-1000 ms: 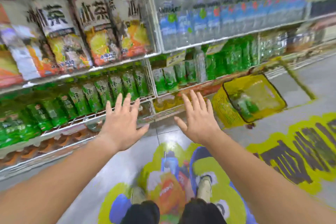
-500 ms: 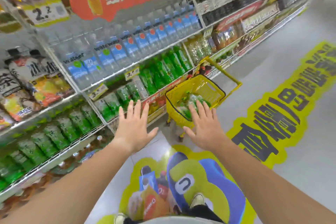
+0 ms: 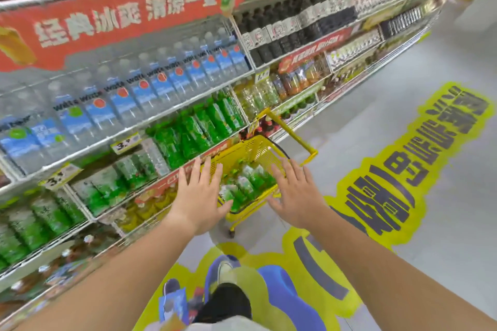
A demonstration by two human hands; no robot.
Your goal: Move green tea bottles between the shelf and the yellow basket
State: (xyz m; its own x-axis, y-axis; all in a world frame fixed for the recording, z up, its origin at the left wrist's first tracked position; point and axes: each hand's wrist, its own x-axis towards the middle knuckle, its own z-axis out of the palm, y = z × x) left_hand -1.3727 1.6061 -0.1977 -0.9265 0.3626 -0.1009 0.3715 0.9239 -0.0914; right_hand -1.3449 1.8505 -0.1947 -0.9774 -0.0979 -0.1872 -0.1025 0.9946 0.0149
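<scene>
A yellow basket (image 3: 250, 150) with a raised handle stands on the floor against the shelf (image 3: 188, 115). Several green tea bottles (image 3: 247, 183) lie inside it. More green tea bottles (image 3: 204, 126) fill the shelf row to the left of the basket. My left hand (image 3: 200, 195) is spread flat, fingers apart, over the basket's left rim and holds nothing. My right hand (image 3: 295, 193) is spread the same way over the basket's right rim, empty. Both hands hover above the bottles; I cannot tell if they touch the rim.
Water bottles (image 3: 150, 86) fill the shelf row above the green tea, under a red banner (image 3: 121, 19). Dark bottles (image 3: 290, 21) stand further right. Yellow floor graphics (image 3: 419, 164) lie on the grey aisle floor to the right. My shoe (image 3: 224, 273) is below the basket.
The view has swung right and closer to the basket. Both open hands, earlier in front of the shelf, now sit over the basket's rims.
</scene>
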